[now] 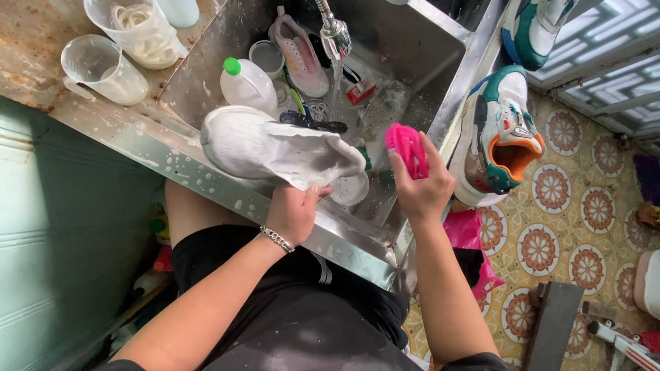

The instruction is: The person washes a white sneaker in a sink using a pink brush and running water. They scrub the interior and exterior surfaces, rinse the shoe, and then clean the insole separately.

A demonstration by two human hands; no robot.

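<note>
The left hand (294,209) is closed around the lower end of a soapy white sneaker (275,148), holding it up over the front rim of the stainless steel sink (206,65). The right hand (423,185) is curled tight around a bright pink scrubbing cloth or brush (407,148); which of the two it is cannot be told. It sits just beside the sneaker's near end, not touching it. A silver chain bracelet (277,238) circles the left wrist.

Inside the sink lie one pink-and-white shoe (300,58), one white plastic bottle with a green cap (246,84) and one small grey cup (266,56), under a running metal tap (335,34). Two clear plastic jugs (103,69) stand on the rusty tabletop (27,41) beside the sink. Two white, teal and orange sneakers (498,134) rest on the sink's right ledge.
</note>
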